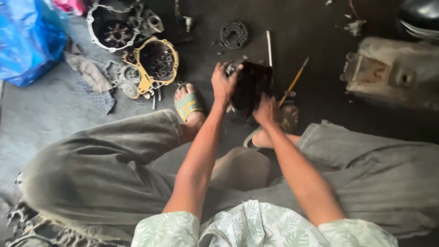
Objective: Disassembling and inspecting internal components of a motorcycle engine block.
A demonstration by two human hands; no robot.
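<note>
Head view, looking down past my knees to an oily workshop floor. My left hand [224,82] grips the upper left edge of a dark, blackened engine block [252,84], fingers curled over its top corner; my right hand [266,110] is closed on its lower right edge, thumb and fingers pressed to the casting. The block stands on the floor between my feet, just beyond the left sandal [188,105], green with a yellow mark, and beside the right sandal [289,118], which is partly hidden behind my right wrist.

Just right of the block, a yellow-handled screwdriver [295,81] lies slanted on the floor; a thin pale rod [269,48] lies upright in the frame above the block's top right corner. A round black toothed part [233,34] lies near, further up.

To the left: a yellow-edged crankcase half [153,64] with gears inside, touching a second, grey casing [114,27] above it, and a dirty rag [91,75] next to both. A blue plastic bag [27,41] fills the top left corner. At the right, well apart, sits a grimy pale engine cover [393,73].
</note>
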